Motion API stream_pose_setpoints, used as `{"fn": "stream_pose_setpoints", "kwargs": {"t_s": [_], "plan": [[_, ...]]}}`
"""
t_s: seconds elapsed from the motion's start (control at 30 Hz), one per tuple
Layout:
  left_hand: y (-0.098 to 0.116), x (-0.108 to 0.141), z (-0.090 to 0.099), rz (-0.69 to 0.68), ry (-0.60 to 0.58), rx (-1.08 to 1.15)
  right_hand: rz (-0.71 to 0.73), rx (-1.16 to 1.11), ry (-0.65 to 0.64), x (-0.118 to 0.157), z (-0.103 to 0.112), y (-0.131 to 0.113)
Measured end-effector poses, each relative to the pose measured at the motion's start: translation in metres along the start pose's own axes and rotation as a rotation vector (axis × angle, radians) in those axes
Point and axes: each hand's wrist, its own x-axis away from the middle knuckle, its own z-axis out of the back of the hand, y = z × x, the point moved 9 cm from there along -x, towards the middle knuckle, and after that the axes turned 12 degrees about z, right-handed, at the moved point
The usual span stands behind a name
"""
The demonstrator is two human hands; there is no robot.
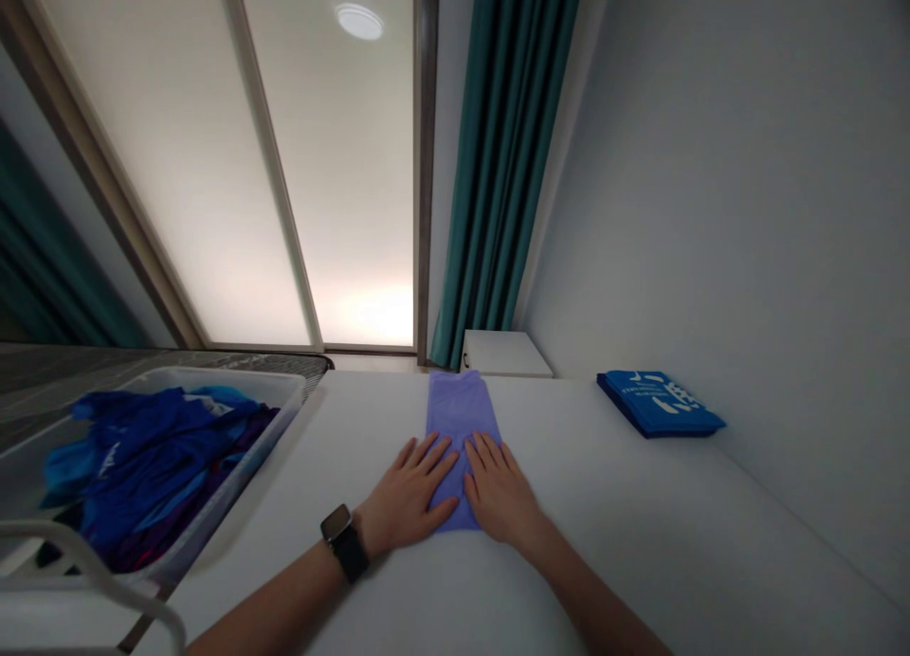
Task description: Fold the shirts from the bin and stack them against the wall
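A lavender cloth garment (459, 410) lies folded into a long narrow strip on the white table (640, 504), its length running away from me. My left hand (405, 490), with a black smartwatch (342, 540) on its wrist, rests flat on the strip's near left side. My right hand (501, 490) lies flat on the near right side, close to the left hand. Both hands have their fingers spread and grip nothing. The strip's near end shows between and below the hands.
A white bin (242, 383) of crumpled blue and purple clothes (156, 466) stands at the table's left edge. A folded blue printed item (658, 403) lies at the far right by the wall. A white cabinet (504, 353) stands beyond the table, beside a teal curtain (504, 163).
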Motion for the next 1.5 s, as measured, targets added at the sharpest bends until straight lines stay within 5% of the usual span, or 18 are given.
{"fn": "stream_pose_setpoints", "kwargs": {"t_s": [0.43,0.9,1.03,1.27,1.5], "plan": [[-0.002,-0.001,0.002,0.045,-0.047,0.037,0.000,-0.015,0.000,0.004,0.001,-0.002],[0.018,0.033,0.003,0.034,-0.120,0.068,-0.001,-0.028,0.029,0.037,0.006,-0.023],[0.010,0.034,0.008,0.001,-0.147,0.164,-0.017,-0.036,0.031,0.045,0.005,-0.026],[-0.041,-0.004,0.038,0.165,0.011,0.316,-0.017,-0.050,0.070,0.019,0.034,0.003],[-0.040,-0.016,0.026,0.302,-0.026,0.309,-0.100,0.011,0.130,0.003,0.029,0.036]]}}
